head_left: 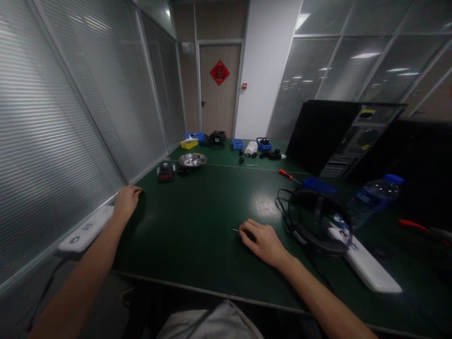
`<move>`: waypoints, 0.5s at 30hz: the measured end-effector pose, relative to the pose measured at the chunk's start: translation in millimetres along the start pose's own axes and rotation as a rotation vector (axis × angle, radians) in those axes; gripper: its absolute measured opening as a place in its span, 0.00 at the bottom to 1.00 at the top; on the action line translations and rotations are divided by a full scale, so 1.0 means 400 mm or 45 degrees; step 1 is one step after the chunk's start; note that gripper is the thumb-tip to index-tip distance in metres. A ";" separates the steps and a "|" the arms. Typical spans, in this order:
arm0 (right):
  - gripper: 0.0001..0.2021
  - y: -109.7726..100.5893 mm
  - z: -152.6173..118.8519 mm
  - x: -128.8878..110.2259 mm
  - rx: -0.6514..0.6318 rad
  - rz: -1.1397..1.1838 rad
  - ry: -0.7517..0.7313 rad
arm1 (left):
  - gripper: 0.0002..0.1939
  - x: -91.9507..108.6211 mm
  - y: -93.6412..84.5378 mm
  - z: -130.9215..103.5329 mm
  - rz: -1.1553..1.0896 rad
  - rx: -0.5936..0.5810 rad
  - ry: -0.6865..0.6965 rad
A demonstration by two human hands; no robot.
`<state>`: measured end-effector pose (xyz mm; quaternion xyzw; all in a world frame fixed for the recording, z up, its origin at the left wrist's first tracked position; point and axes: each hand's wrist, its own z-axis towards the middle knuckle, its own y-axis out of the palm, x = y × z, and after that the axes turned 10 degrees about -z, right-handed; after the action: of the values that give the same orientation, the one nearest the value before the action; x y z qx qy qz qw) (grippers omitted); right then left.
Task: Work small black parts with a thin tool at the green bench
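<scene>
At the left edge of the green table [197,235], my left hand [126,203] has its fingers drawn together; whatever they hold, if anything, does not show. A long white plastic unit [86,230] lies just below that wrist. My right hand [261,240] rests low over the right middle of the table, fingers curled. From its fingertips a thin metal rod [235,230] sticks out to the left, while the rest of it is hidden in the hand. To the right of this hand lie a black headset [319,245] and a second white unit [370,268].
Farther back are a steel bowl [192,160], a black-and-red box [165,173], a yellow tray [189,144] and several blue trays. On the right stand a water bottle [374,197] and a computer case [318,136], with an orange-handled screwdriver [286,174] nearby. Glass partition runs along the left.
</scene>
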<state>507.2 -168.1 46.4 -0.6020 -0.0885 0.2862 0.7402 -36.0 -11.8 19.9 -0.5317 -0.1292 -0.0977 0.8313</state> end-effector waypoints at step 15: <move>0.11 0.001 0.003 0.000 0.005 -0.001 -0.005 | 0.21 0.039 -0.020 -0.019 0.119 -0.038 -0.051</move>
<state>506.6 -167.1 46.4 -0.5999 -0.0895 0.2874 0.7413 -22.7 -22.3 28.7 -0.5514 -0.1193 -0.0500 0.8241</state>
